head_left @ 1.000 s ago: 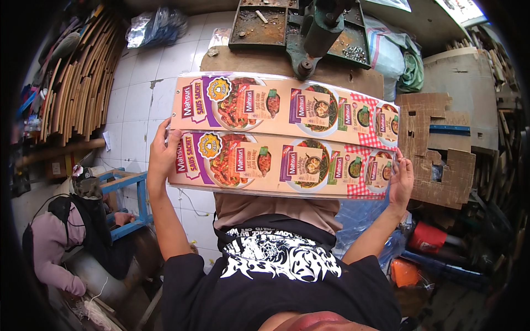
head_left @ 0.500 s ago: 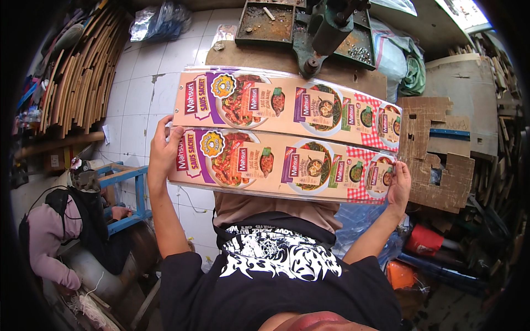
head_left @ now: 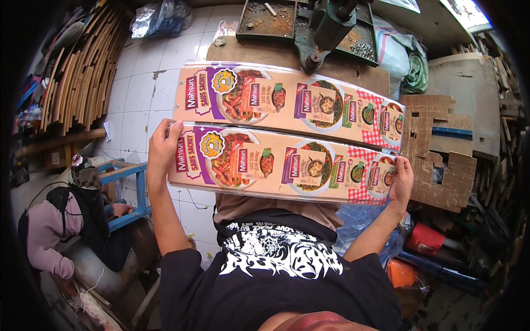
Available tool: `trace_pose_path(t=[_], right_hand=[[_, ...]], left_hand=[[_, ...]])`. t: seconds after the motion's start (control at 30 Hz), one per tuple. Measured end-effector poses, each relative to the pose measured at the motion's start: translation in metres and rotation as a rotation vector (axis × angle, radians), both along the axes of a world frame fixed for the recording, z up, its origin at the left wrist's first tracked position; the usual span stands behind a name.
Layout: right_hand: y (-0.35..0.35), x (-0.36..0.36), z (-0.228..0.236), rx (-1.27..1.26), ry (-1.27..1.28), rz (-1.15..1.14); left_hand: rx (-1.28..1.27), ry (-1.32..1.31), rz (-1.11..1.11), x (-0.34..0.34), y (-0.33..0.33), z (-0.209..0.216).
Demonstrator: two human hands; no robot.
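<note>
Two long printed panels with food pictures and a glossy, clear plastic covering lie side by side before me. My left hand (head_left: pixel 163 149) grips the left end of the near panel (head_left: pixel 270 165), thumb on top and fingers around the edge. At its right end, my right hand (head_left: pixel 402 179) is closed on the corner. The near panel is held over my lap. Beyond it, almost touching its far edge, the far panel (head_left: pixel 284 107) reaches over the edge of a wooden bench (head_left: pixel 248 53). Small metal eyelets show at the far panel's left end.
A dark metal press (head_left: pixel 331 33) stands on the bench, between trays (head_left: pixel 266 23) of small metal parts. Cut brown boards (head_left: pixel 436 182) lie to the right. Wooden strips (head_left: pixel 83 66) lean at the left. Near a blue frame (head_left: pixel 130 172) sits another person (head_left: pixel 52 243) in a mauve sleeve.
Both panels have shifted very slightly, their far edges a little farther from me. My two hands keep their hold on the near panel's ends.
</note>
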State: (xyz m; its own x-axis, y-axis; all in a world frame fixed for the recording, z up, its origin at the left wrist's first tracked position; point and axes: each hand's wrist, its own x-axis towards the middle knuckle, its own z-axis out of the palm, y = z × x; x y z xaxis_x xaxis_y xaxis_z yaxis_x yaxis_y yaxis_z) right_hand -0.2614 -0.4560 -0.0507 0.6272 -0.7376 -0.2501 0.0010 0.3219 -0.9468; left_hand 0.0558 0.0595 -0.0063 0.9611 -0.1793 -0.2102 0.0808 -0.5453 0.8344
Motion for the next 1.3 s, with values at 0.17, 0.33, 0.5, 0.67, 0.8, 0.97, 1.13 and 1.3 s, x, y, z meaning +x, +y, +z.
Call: trace_pose_path(t=[0.17, 0.33, 0.5, 0.67, 0.8, 0.97, 1.13, 1.3], right_hand=[[-0.006, 0.005, -0.002, -0.008, -0.003, 0.020], [-0.009, 0.007, -0.005, -0.019, 0.036, -0.010], [-0.008, 0.008, -0.006, -0.014, 0.024, -0.017], [-0.008, 0.005, -0.005, -0.004, 0.017, -0.009], [-0.002, 0.006, 0.002, 0.003, 0.020, -0.020], [0.001, 0.006, 0.006, 0.002, 0.038, -0.014], [-0.004, 0.007, 0.003, -0.008, 0.022, -0.038], [-0.012, 0.007, -0.004, -0.018, 0.028, -0.011]], left_hand=[[-0.102, 0.045, 0.031, 0.004, -0.006, 0.004], [-0.136, 0.066, 0.032, 0.007, -0.004, 0.000], [-0.141, 0.058, 0.034, 0.006, -0.003, -0.001], [-0.049, 0.004, 0.022, 0.001, -0.003, 0.004], [-0.044, -0.005, 0.028, -0.004, 0.002, -0.001], [-0.096, 0.015, 0.022, -0.009, 0.001, 0.003], [-0.140, 0.022, 0.031, -0.008, 0.000, 0.000], [-0.118, 0.014, 0.027, -0.002, 0.001, -0.001]])
